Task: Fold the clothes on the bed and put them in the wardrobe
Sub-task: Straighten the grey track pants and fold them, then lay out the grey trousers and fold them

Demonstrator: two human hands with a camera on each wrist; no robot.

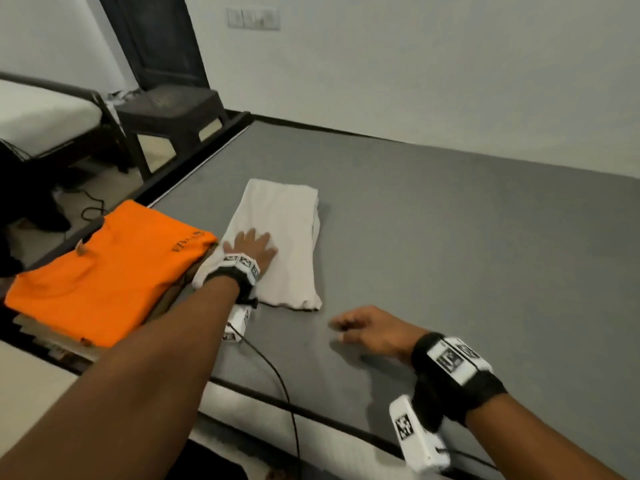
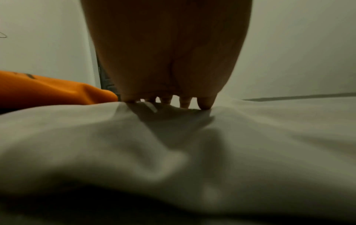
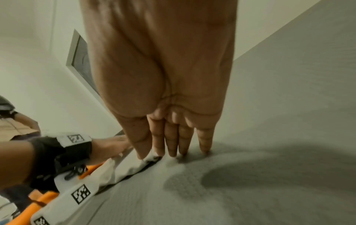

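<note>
The white garment (image 1: 282, 244), folded long near the bed's (image 1: 450, 237) left edge beside a folded orange shirt (image 1: 104, 271), is pressed by the flat left hand (image 1: 251, 249), the right hand (image 1: 367, 329) loosely curled and empty; stowing in the wardrobe seems left.

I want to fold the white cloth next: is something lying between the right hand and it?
Nothing visible. Only bare grey bed lies between the right hand and the white cloth, which the left hand presses flat.
</note>
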